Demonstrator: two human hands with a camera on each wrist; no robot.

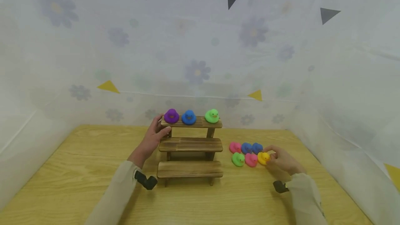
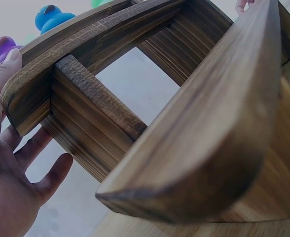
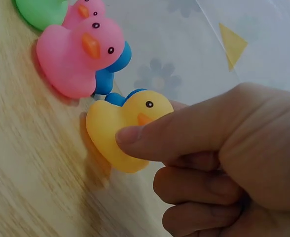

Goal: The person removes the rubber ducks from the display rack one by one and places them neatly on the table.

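Observation:
A three-tier wooden stand (image 1: pixel 190 144) stands on the table. My left hand (image 1: pixel 150 142) holds the left end of its top shelf, thumb over the upper edge and fingers below. On that shelf sit a purple rubber duck (image 1: pixel 171 116), a blue rubber duck (image 1: pixel 189 117) and, past a gap, a green rubber duck (image 1: pixel 212 116). To the right of the stand, my right hand (image 1: pixel 283 159) pinches a yellow rubber duck (image 3: pixel 110 131) between thumb and forefinger, its other fingers curled. The yellow duck is at the right end of the front row of ducks.
Beside the yellow duck on the wooden table (image 1: pixel 93 169) are a pink duck (image 1: pixel 251 160) and a green duck (image 1: pixel 238 159). Behind them sit another pink duck (image 1: pixel 235 147) and two blue ducks (image 1: pixel 247 148). A flowered sheet (image 1: pixel 200 44) encloses the back and sides.

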